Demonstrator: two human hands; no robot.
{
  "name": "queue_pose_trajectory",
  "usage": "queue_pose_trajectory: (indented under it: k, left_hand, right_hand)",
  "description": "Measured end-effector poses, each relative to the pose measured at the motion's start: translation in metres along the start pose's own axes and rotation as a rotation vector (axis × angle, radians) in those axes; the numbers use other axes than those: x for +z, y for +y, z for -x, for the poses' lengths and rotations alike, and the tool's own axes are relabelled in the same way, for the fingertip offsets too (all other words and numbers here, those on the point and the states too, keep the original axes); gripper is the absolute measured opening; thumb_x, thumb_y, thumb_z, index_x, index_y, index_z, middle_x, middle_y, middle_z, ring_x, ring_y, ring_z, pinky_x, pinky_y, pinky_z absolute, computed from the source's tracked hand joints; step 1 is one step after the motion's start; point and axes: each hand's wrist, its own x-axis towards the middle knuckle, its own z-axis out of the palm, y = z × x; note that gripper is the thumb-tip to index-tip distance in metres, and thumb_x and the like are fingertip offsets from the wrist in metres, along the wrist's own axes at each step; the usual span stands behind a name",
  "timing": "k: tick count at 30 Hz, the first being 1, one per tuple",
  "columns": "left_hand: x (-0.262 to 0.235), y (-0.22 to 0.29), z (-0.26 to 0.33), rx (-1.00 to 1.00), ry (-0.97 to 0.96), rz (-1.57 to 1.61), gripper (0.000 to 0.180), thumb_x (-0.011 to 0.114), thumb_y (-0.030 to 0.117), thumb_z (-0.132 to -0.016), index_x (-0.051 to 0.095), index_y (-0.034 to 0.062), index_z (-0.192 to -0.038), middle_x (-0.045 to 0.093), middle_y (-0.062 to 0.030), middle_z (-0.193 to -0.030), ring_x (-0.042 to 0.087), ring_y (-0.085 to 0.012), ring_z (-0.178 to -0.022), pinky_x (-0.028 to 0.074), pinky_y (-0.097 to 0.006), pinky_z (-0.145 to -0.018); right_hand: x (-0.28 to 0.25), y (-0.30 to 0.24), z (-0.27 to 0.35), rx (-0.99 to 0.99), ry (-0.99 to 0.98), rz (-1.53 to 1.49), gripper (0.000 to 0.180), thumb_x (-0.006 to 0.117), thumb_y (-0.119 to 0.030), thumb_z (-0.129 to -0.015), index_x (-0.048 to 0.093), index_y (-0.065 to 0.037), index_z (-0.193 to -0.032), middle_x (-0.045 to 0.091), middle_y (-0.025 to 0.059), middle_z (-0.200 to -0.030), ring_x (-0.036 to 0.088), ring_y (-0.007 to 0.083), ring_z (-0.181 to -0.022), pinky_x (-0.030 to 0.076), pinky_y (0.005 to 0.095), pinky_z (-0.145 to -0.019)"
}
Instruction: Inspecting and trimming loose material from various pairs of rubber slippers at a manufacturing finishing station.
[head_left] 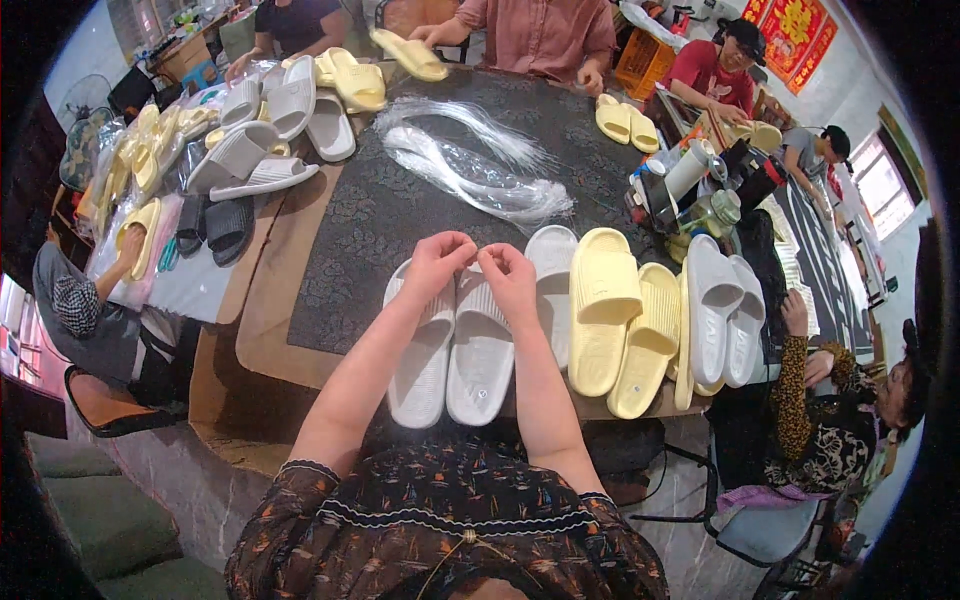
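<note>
My left hand (437, 262) and my right hand (507, 280) are close together, each with thumb and fingertips pinched. Whatever lies between the fingertips is too fine to make out. Right below them, a pair of light grey slippers, a left one (420, 365) and a right one (482, 360), lies side by side at the table's near edge, toes away from me. My hands partly cover their upper ends. Beyond my hands lies a bundle of thin, clear, shiny strands (470, 165). Just right of my right hand is another grey slipper (553, 275), partly under a yellow slipper (605, 300).
More yellow slippers (648, 345) and grey slippers (712, 300) line the near right edge. Jars and tools (710, 200) stand behind them. Grey slippers (235, 155) and bagged yellow ones (145, 155) pile up left. Several people sit around the dark-covered table (340, 250); one handles a yellow slipper (410, 55).
</note>
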Motion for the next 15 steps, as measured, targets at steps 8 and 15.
queue_pose_trajectory:
  k: [8,15]
  left_hand:
    - [-0.0021,0.0011,0.0016,-0.011,-0.001,-0.019,0.015,0.066,0.014,-0.083,0.066,0.0010,-0.091,0.064,0.0014,-0.080,0.055,-0.0051,-0.071,0.044,-0.020,-0.064]
    - [0.0006,0.0056,0.0025,-0.004,-0.052,-0.009,0.016,0.065,0.013,-0.083,0.066,-0.0001,-0.092,0.065,-0.0011,-0.081,0.057,-0.0071,-0.071,0.045,-0.021,-0.065]
  right_hand:
    - [-0.0004,0.0022,-0.0007,0.061,-0.020,-0.160,0.013,0.064,-0.012,-0.083,0.065,0.000,-0.087,0.061,-0.0030,-0.071,0.050,0.0024,-0.062,0.039,0.0190,-0.055]
    - [-0.0043,0.0006,-0.0040,0.141,-0.070,-0.305,0.013,0.065,-0.011,-0.083,0.066,-0.001,-0.091,0.060,-0.0043,-0.075,0.050,0.0011,-0.066,0.038,0.0165,-0.058]
